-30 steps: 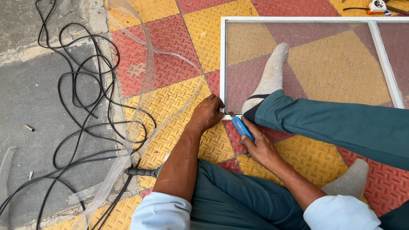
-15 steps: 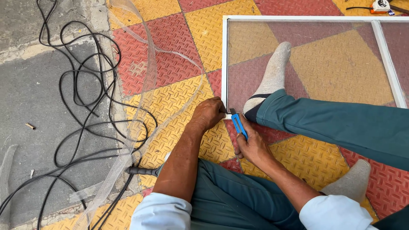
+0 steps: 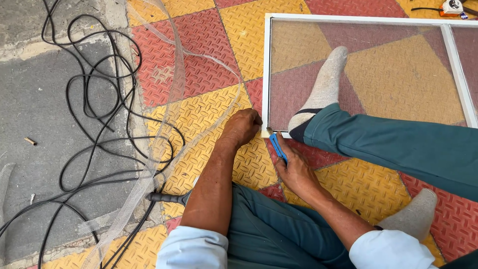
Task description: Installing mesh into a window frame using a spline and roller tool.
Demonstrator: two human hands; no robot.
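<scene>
A white-framed mesh screen [image 3: 267,74] lies flat on the red and yellow checker-plate floor. My left hand [image 3: 242,127] is closed at the frame's near left corner, where a long loose strip of clear mesh [image 3: 172,104] ends. Just right of that corner, my right hand [image 3: 294,169] grips a blue-handled cutter [image 3: 279,148] with its tip at the frame's bottom edge. My leg in teal trousers lies across the screen, with the grey-socked foot [image 3: 323,87] resting on the mesh.
Tangled black cable [image 3: 89,124] sprawls over the grey pavement at left. A dark-handled tool [image 3: 164,198] lies by my left arm. More mesh offcuts [image 3: 99,221] lie at the lower left. An orange and white tool [image 3: 450,7] sits at the top right.
My right hand and the cutter have shifted slightly left along the frame's bottom edge toward the corner. The left hand stays at the corner.
</scene>
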